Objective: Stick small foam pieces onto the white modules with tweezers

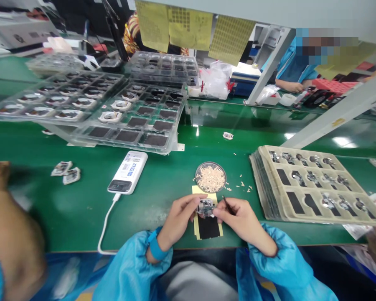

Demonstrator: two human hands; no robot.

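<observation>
Between my hands is a small grey device part (206, 207) with an open, mechanical-looking inside. My left hand (185, 214), with a blue band at the wrist, pinches its left side. My right hand (236, 215) holds dark tweezers (228, 205), and its fingertips meet the right side of the part. Below lies a black pad (209, 228) on yellow paper (195, 232). Just beyond my hands sits a round dish (196, 179) filled with small beige pieces (211, 177); several more are scattered to its right.
A white power bank (128, 172) with a cable lies left. Clear trays (158, 144) stand raised behind it. At right is a stack of beige trays (266, 209) with metal parts. White-rimmed parts (71, 175) lie farther left. Other people's arms (12, 225) flank me; a slanted post (329, 121) rises right.
</observation>
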